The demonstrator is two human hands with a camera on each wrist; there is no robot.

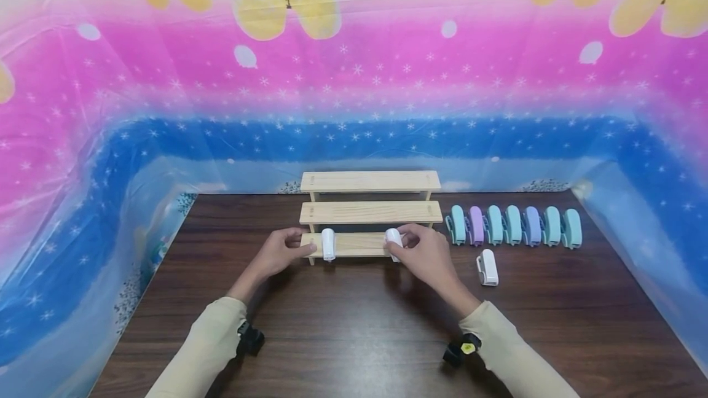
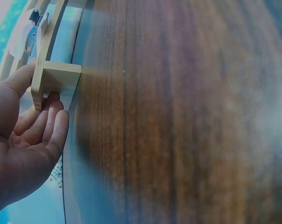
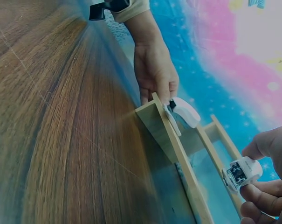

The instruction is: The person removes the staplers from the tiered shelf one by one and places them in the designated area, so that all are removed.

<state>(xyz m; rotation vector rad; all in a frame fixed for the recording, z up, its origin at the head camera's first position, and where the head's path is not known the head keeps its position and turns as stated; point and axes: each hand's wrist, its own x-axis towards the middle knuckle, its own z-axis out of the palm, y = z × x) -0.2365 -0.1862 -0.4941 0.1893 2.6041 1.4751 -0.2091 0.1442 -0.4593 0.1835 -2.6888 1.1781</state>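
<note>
A three-tier wooden stand [image 1: 369, 212] rises in steps on the table. My left hand [image 1: 281, 252] grips the left end of its lowest board, thumb on top and fingers underneath, as the left wrist view shows. Beside that thumb, a white mini stapler [image 1: 329, 244] lies across the board. Toward the board's right end, my right hand [image 1: 430, 255] pinches a second white mini stapler [image 1: 393, 243] between thumb and fingers. In the right wrist view its dark inner mechanism [image 3: 237, 173] faces the camera; whether it touches the board is hard to tell.
Right of the stand, a row of several teal and purple mini staplers [image 1: 512, 225] stands on the brown table [image 1: 343, 330]. Another white mini stapler [image 1: 488, 268] lies in front of that row. A patterned pink and blue cloth [image 1: 387, 91] hangs behind and at both sides.
</note>
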